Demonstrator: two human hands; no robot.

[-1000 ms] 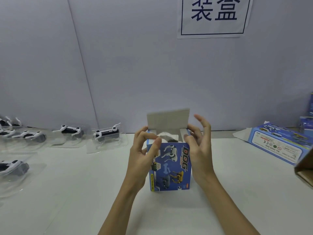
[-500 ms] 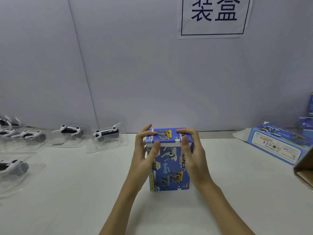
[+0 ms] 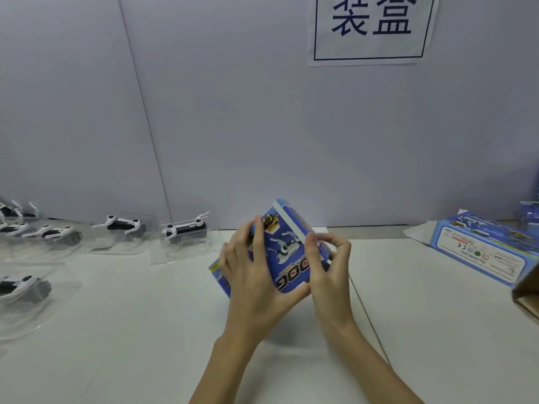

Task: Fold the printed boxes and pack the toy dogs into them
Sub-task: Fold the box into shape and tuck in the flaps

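A blue printed box marked "DOG" is lifted off the white table at the centre and tilted, its closed lid end turned up and away. My left hand grips its left side, fingers wrapped over the front face. My right hand holds its right edge with thumb and curled fingers. Several black-and-white toy dogs in clear plastic trays lie along the left, the nearest toy dog just left of the box. The box's contents are hidden.
A flattened blue printed box lies at the back right. A brown carton corner juts in at the right edge. More toy dogs in trays sit at the near left. A wall with a paper sign stands behind the table.
The lid flap, upright a second ago, was pressed closed. Both hands then lifted the box off the table and tipped it over.
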